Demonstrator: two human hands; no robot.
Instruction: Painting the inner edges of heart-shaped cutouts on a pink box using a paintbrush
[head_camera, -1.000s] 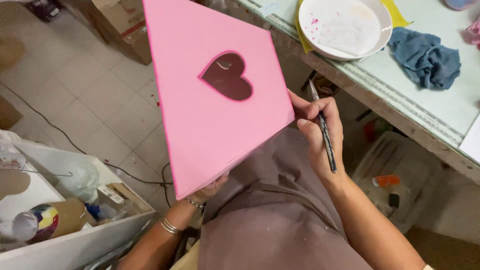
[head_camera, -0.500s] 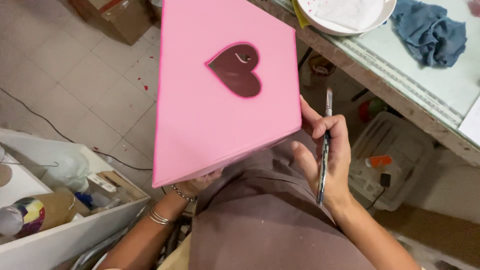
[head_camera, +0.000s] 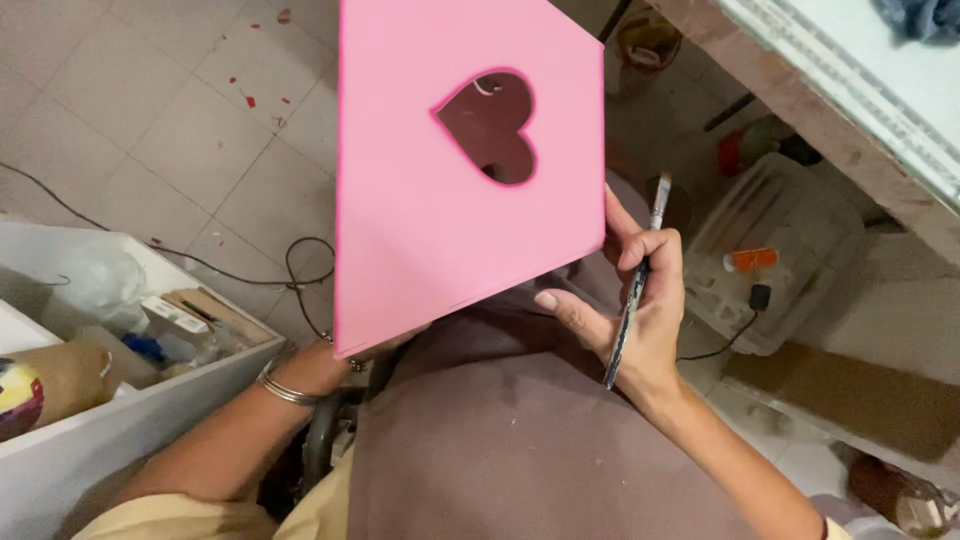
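Observation:
A flat pink board (head_camera: 430, 200) with a heart-shaped cutout (head_camera: 490, 125) is held up over my lap. My left hand (head_camera: 370, 350) is mostly hidden under the board's lower left corner and holds it there; a metal bangle circles that wrist. My right hand (head_camera: 630, 300) touches the board's right edge with its fingertips and grips a thin paintbrush (head_camera: 635, 285) that points bristles up along the palm. A brown apron (head_camera: 520, 440) covers my lap.
A white shelf unit (head_camera: 120, 400) with rolls and small clutter stands at lower left. Black cables (head_camera: 290, 270) trail over the tiled floor. A worktable edge (head_camera: 850, 110) runs across the upper right, with a white plastic crate (head_camera: 780, 250) beneath it.
The board has turned and swung up and right in view, and the view has tilted down so the tabletop dish is gone. My right hand has shifted lower along the board's right edge.

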